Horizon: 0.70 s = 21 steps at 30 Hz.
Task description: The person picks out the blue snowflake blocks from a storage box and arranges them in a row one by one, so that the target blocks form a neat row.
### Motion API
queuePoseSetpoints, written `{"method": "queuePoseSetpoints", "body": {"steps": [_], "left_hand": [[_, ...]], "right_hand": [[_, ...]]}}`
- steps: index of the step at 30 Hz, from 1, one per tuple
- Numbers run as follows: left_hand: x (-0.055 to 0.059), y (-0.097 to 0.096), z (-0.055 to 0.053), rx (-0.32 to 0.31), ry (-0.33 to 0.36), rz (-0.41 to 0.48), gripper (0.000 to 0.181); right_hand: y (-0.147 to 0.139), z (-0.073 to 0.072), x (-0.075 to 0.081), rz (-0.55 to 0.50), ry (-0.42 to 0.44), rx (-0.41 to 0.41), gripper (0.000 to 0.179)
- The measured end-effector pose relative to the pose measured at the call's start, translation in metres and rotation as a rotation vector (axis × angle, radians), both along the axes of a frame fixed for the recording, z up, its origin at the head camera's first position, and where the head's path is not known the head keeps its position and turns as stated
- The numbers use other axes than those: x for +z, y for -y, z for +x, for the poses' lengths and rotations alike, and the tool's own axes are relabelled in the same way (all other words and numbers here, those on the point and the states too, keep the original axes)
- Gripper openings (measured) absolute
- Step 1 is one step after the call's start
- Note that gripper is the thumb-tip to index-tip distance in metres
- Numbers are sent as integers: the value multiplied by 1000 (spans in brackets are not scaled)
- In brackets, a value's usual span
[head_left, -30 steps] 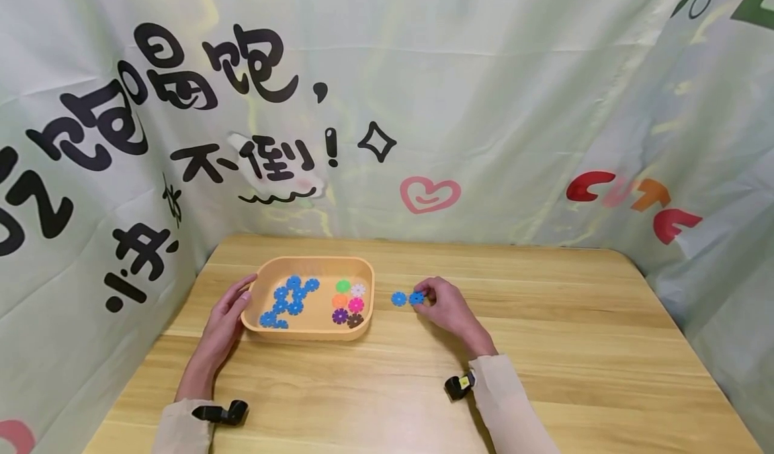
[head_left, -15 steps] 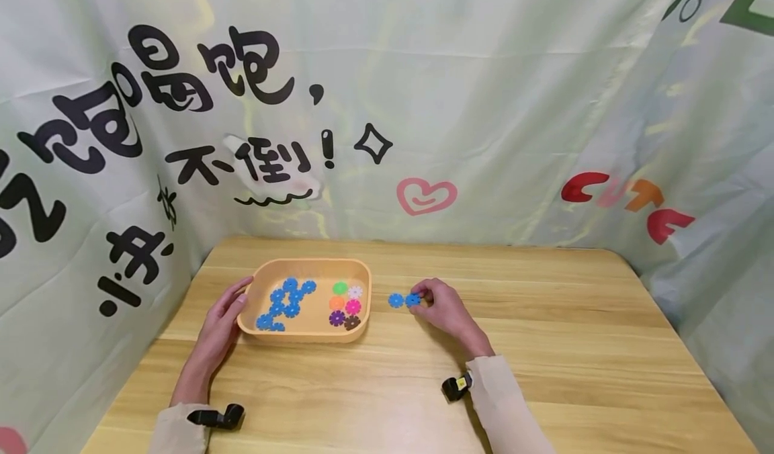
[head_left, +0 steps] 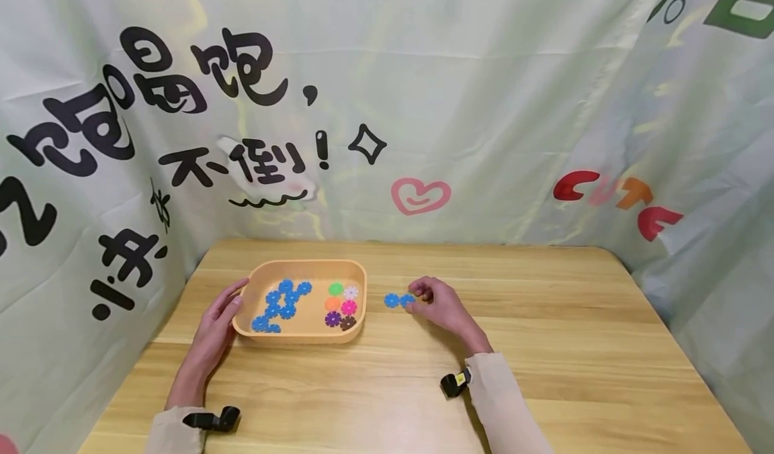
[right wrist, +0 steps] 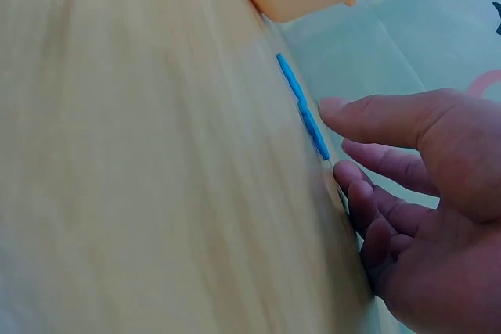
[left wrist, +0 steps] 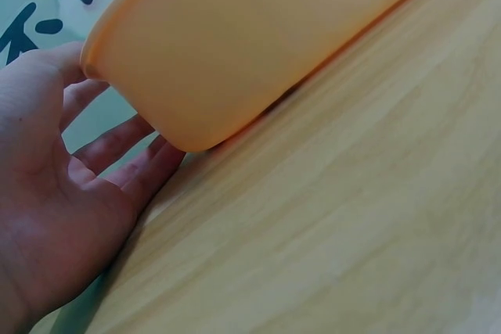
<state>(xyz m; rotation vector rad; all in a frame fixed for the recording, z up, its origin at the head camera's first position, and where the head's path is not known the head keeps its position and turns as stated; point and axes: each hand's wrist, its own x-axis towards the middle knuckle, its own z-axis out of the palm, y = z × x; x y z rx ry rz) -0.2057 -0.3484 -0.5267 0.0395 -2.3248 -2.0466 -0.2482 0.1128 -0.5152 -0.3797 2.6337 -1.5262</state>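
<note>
On the table, right of the peach-coloured tray [head_left: 302,338], lie two blue snowflake discs [head_left: 392,300], edge to edge. My right hand [head_left: 444,309] is just to their right. In the right wrist view, the thumb [right wrist: 344,111] is beside the near disc [right wrist: 315,132], and the other fingers [right wrist: 376,228] are bent loosely apart from it. Whether the thumb touches the disc is unclear. My left hand [head_left: 214,323] rests against the tray's left end. In the left wrist view, its fingers [left wrist: 117,142] touch the outer wall [left wrist: 196,76], with the hand beside the rim.
Inside the tray, several blue discs [head_left: 285,299] form a joined group at left. Loose discs in green [head_left: 335,289], white, orange, pink, purple [head_left: 332,318] and brown lie at right. A printed curtain [head_left: 484,118] stands behind the wooden table [head_left: 574,346].
My right hand's fingers have let go of the right-hand blue disc, which now lies flat against the other one. My left hand stays at the tray. The head view has shifted slightly.
</note>
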Motion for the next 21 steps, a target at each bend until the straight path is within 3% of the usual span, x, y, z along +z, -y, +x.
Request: {"method": "queuePoseSetpoints", "body": {"steps": [10, 15, 21], "left_hand": [[0, 2, 2, -4, -1, 30, 57], [-1, 0, 1, -11, -2, 15, 57], [1, -2, 0, -4, -16, -5, 56]], "right_hand": [[-1, -1, 8, 0, 20, 44, 31], [2, 0, 16, -17, -25, 51, 32], [22, 9, 36, -77, -119, 105, 31]]}}
